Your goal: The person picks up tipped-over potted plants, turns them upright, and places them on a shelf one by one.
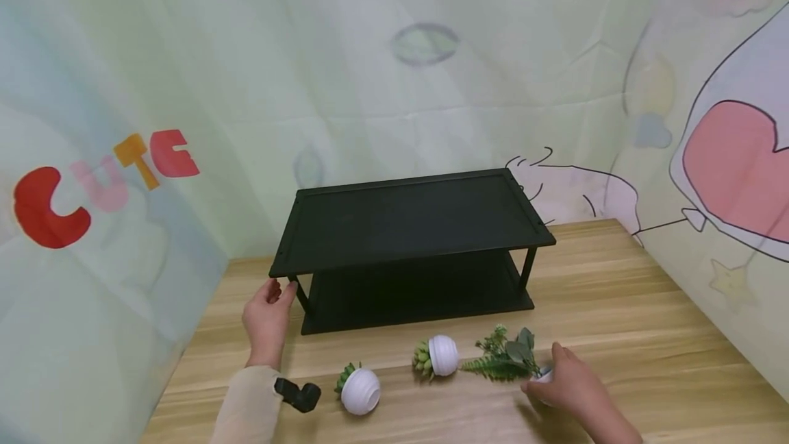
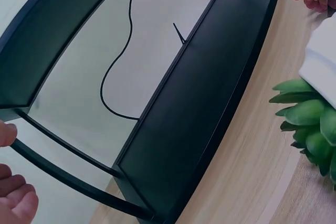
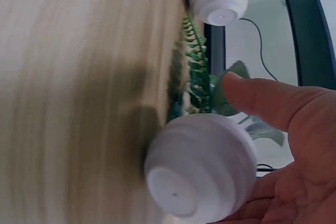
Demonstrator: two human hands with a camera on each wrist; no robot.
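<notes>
A black two-tier shelf [image 1: 413, 225] stands toward the back of the wooden table. At its left front post [image 2: 79, 182], my left hand [image 1: 268, 321] has its thumb close to the post's upper end, fingers loosely bent with a gap to the thumb. My right hand [image 1: 573, 386] holds the white ribbed pot [image 3: 202, 166] of a leafy artificial plant [image 1: 508, 355], fingers and thumb on opposite sides. That plant lies on its side, leaves pointing left. Two small potted succulents also lie tipped over, one in the middle [image 1: 444, 355] and one further left [image 1: 360, 390].
A patterned fabric backdrop [image 1: 370, 88] hangs behind the table and along both sides. Bare wood [image 1: 622, 279] extends to the right of the shelf. A black device [image 1: 298, 395] is worn at the left wrist, over a light sleeve [image 1: 249, 406].
</notes>
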